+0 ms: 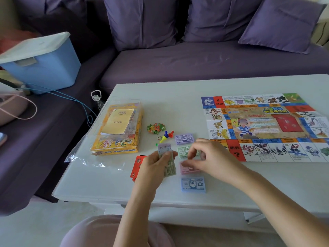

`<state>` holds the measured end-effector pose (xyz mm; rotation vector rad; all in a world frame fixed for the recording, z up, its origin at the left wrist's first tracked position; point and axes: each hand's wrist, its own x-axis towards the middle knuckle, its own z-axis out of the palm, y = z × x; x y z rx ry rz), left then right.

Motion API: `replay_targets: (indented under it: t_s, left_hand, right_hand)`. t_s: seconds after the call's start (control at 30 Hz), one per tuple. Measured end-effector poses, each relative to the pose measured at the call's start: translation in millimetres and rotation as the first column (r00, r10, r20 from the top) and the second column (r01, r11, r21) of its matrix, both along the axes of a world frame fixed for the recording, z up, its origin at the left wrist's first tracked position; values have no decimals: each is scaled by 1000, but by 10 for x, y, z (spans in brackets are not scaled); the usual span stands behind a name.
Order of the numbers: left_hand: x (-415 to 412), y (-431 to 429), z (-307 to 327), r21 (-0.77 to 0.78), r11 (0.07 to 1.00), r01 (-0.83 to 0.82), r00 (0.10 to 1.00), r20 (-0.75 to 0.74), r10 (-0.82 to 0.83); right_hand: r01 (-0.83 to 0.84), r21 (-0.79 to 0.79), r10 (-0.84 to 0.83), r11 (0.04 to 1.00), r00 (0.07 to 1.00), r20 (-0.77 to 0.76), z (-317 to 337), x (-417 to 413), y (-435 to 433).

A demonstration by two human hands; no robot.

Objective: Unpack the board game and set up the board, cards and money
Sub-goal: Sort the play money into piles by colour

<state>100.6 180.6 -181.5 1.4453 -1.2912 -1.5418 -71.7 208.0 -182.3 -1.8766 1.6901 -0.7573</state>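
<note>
We see the left hand [156,166] over the middle of the white surface [110,186], its grip clamped on a wad of notes [168,163], thumb on top and fingers curled beneath. The right hand [209,157] hovers just beside it, fingers bent down onto the pink stack [188,169]. We cannot tell whether that grip pinches a note or only touches the top one.

The money lies in a column running from the middle toward the near edge: the purple stack [184,139] farthest, then the green stack [183,152], partly hidden by the right hand, then the pink one, and the blue stack [193,184] nearest us. The board [263,127] is spread flat toward the right edge, its near-left corner just beside the right hand. The red cards [136,168] sit behind the left hand, mostly covered by it.

Toward the left edge we find the yellow game box [117,141] with a clear tray and a booklet [121,121] on it, and crumpled plastic wrap [83,158] at its near side. Between the box and the money lie the number tokens [156,128] and the coloured pawns [167,135]. Beyond the surface stands a purple sofa [195,63] carrying a blue bin [46,65].
</note>
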Motion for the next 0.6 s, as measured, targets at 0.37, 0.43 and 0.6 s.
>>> replay_targets:
  t_s: [0.37,0.43,0.6]
  left_hand:
    - [-41,51,-5,58,998,35,973,-231,-20]
    - [-48,39,16,144,987,67,949,-313,-19]
    - [-54,-11,21,200,980,17,932,-358,57]
  right_hand:
    - [123,177,-200,977,824,531,-32,173,38]
    - [177,173,-243,969,816,524,-32,110,4]
    - [190,159,-244,969,833,496,33,-130,-130]
